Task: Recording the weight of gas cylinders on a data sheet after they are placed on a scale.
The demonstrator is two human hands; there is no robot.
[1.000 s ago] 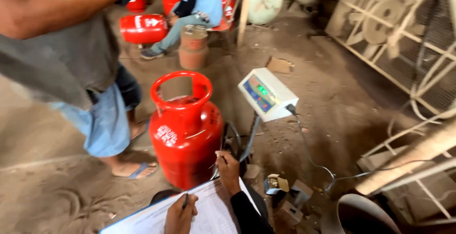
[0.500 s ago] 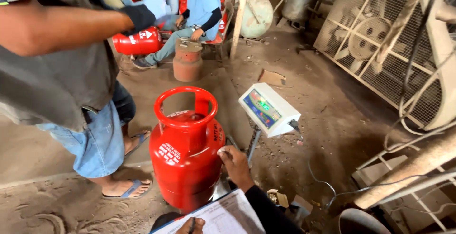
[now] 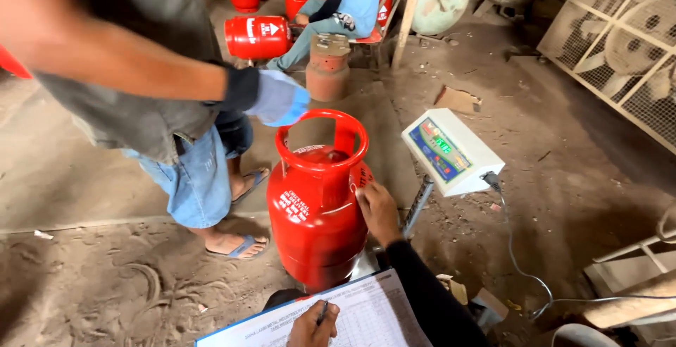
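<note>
A red gas cylinder (image 3: 317,213) stands upright on a weighing platform in front of me. My right hand (image 3: 377,210), in a black sleeve, lies flat against the cylinder's right shoulder. My left hand (image 3: 312,325) grips a pen (image 3: 322,312) over a printed form on a clipboard (image 3: 373,315) at the bottom edge. A co-worker's blue-gloved hand (image 3: 278,98) hovers just above and left of the cylinder's ring handle (image 3: 322,135). The scale's white display box (image 3: 451,151) sits on a post to the right of the cylinder.
The co-worker in a grey shirt, denim shorts and sandals (image 3: 239,247) stands left of the cylinder. Another person sits on a seat at the back (image 3: 338,2) among more red cylinders (image 3: 257,37). A rusty cylinder (image 3: 327,69), a cable (image 3: 517,262) and metal fan grilles (image 3: 620,51) lie around.
My right hand has come to rest on the cylinder's shoulder. The co-worker's gloved hand dropped from the upper left down to just above the ring handle. The view shifted closer.
</note>
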